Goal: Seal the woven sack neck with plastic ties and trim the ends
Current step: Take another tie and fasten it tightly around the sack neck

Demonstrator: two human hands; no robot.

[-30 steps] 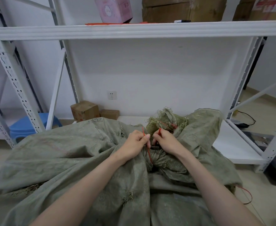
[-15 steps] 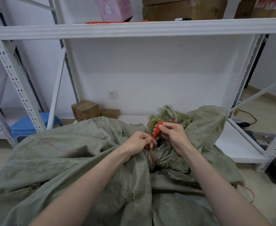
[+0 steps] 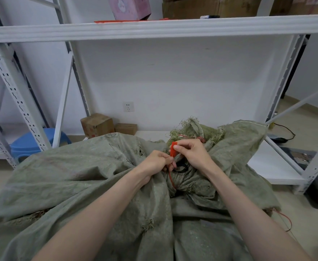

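A large green woven sack (image 3: 90,176) lies across the floor in front of me, its gathered neck (image 3: 184,178) bunched at the centre with a frayed mouth (image 3: 194,129) above. A red plastic tie (image 3: 173,150) wraps the neck. My right hand (image 3: 192,153) pinches the tie's flat red end between thumb and fingers. My left hand (image 3: 157,162) grips the tie's lower strand right beside the neck. A dark loop, possibly another tie (image 3: 181,167), sits on the neck between my hands.
A white metal rack (image 3: 154,29) stands over the sack, its posts on both sides and a low shelf board (image 3: 271,166) at right. Cardboard boxes (image 3: 97,125) and a blue stool (image 3: 36,142) sit at back left. A loose red strand (image 3: 285,219) trails at right.
My right hand has drawn the red tie's end upward and to the right, away from the neck. My left hand stays clamped at the neck. The view has shifted slightly.
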